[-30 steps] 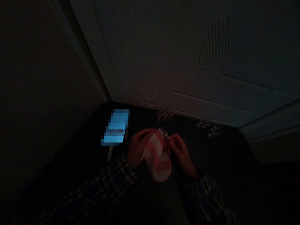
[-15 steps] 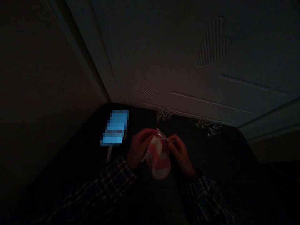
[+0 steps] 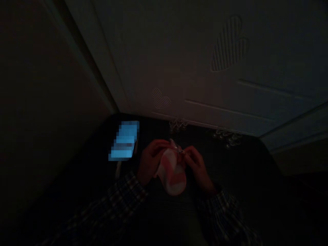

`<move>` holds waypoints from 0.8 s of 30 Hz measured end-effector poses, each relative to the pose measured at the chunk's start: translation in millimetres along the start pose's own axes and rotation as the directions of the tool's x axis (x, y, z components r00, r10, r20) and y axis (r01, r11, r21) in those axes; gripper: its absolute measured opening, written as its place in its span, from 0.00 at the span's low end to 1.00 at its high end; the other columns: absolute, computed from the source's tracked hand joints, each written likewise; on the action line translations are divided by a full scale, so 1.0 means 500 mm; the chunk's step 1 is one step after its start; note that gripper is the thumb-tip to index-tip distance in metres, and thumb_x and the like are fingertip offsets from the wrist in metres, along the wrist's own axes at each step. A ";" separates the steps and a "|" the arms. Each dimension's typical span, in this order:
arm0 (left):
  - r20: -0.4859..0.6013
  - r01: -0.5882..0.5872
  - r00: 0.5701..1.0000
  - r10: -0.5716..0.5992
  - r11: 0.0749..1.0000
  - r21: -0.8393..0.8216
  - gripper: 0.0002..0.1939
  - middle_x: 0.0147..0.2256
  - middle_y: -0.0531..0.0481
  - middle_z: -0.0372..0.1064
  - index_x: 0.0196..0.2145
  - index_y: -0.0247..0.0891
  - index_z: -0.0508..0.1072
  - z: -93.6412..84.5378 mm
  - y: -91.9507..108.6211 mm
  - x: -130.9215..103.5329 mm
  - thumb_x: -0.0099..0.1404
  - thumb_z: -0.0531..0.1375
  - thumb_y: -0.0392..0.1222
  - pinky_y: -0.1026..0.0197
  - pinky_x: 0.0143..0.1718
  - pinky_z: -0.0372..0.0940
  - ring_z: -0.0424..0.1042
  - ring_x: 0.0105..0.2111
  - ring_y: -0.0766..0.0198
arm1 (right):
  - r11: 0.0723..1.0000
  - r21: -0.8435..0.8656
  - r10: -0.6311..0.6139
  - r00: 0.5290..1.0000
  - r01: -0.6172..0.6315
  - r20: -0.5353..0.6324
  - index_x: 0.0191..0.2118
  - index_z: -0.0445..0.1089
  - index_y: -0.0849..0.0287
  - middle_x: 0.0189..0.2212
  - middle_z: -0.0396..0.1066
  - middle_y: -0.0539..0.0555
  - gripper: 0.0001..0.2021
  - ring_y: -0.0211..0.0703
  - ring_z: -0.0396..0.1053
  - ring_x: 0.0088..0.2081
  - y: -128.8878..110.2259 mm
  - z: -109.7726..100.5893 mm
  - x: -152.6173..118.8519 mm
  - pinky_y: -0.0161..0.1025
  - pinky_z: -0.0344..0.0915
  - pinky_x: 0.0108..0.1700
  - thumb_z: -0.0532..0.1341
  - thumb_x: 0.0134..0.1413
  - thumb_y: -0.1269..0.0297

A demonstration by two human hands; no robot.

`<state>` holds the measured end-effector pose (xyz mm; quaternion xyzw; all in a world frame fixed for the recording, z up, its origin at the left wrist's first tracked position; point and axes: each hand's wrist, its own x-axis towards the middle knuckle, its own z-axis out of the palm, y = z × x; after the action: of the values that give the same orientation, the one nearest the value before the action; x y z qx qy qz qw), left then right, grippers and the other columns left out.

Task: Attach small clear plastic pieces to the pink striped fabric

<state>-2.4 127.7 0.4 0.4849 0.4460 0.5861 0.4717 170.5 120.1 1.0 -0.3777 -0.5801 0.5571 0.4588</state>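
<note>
1. Pink-and-white cloth piece [image 3: 172, 176] is between the two hands, above the dark surface [image 3: 238, 181]; it looks soft, with wide bands of colour and a rounded lower end.
2. The left hand [image 3: 151, 160] grasps its upper left side with bent fingers.
3. The right hand [image 3: 200, 167] has its fingers closed near a small shiny clear piece [image 3: 178, 147] at the cloth's top; I cannot tell exactly what they pinch.
4. On the surface, a bright blue screen [image 3: 124, 140] lies at the left; two groups of small clear objects, [image 3: 178, 125] and [image 3: 227, 137], are near the wall panel [image 3: 179, 68].
5. The room is very dark; the panel carries two ribbed hearts, large [image 3: 228, 46] and small [image 3: 161, 98].
</note>
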 end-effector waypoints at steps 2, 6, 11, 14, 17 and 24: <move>0.001 0.007 1.000 -0.007 1.000 -0.004 0.09 0.34 0.50 0.71 0.36 0.38 0.69 0.000 0.000 0.000 0.55 0.59 0.34 0.60 0.40 0.66 0.72 0.36 0.63 | 1.000 0.000 -0.005 1.000 0.005 -0.001 0.37 0.62 0.57 0.29 0.66 0.50 0.08 0.36 0.61 0.27 0.000 0.000 -0.001 0.34 0.58 0.30 0.56 0.56 0.58; -0.004 -0.011 1.000 0.012 0.999 0.029 0.08 0.34 0.50 0.69 0.34 0.37 0.70 0.001 0.001 0.001 0.54 0.58 0.33 0.60 0.40 0.66 0.71 0.37 0.63 | 1.000 0.007 0.002 1.000 -0.002 0.013 0.36 0.62 0.56 0.28 0.65 0.49 0.07 0.37 0.61 0.28 -0.004 0.003 -0.003 0.34 0.58 0.32 0.56 0.56 0.59; -0.032 0.005 0.999 -0.005 1.000 0.014 0.07 0.31 0.53 0.68 0.32 0.37 0.68 0.000 -0.001 0.003 0.52 0.59 0.32 0.64 0.36 0.65 0.70 0.33 0.66 | 1.000 0.020 0.001 1.000 -0.001 0.018 0.36 0.62 0.56 0.28 0.64 0.49 0.08 0.36 0.61 0.28 -0.005 0.004 -0.002 0.33 0.58 0.31 0.56 0.56 0.58; -0.081 0.006 0.997 -0.004 1.000 0.027 0.07 0.28 0.55 0.67 0.29 0.37 0.67 -0.001 -0.003 0.003 0.51 0.60 0.32 0.66 0.33 0.64 0.68 0.30 0.68 | 0.999 0.026 0.019 0.999 -0.020 0.040 0.36 0.62 0.57 0.29 0.65 0.50 0.09 0.37 0.61 0.28 -0.005 0.003 -0.001 0.34 0.58 0.30 0.56 0.55 0.57; -0.057 0.026 0.998 -0.022 0.997 0.072 0.03 0.27 0.55 0.67 0.28 0.37 0.68 -0.003 -0.002 0.003 0.52 0.59 0.33 0.66 0.33 0.64 0.68 0.30 0.67 | 0.999 0.040 0.027 0.998 -0.030 0.054 0.36 0.62 0.56 0.28 0.65 0.50 0.09 0.37 0.60 0.27 -0.007 0.003 -0.001 0.34 0.58 0.30 0.56 0.56 0.57; -0.055 0.013 0.998 -0.006 0.993 0.119 0.04 0.30 0.50 0.71 0.30 0.36 0.72 -0.005 0.004 0.001 0.54 0.59 0.36 0.62 0.36 0.65 0.70 0.33 0.63 | 1.000 0.000 0.023 1.000 -0.023 0.016 0.36 0.62 0.56 0.28 0.65 0.49 0.10 0.38 0.62 0.29 -0.006 0.002 -0.003 0.35 0.59 0.32 0.56 0.55 0.55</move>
<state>-5.2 127.8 2.3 0.4938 0.4953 0.5691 0.4324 170.0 118.0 4.0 -0.3799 -0.5794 0.5655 0.4475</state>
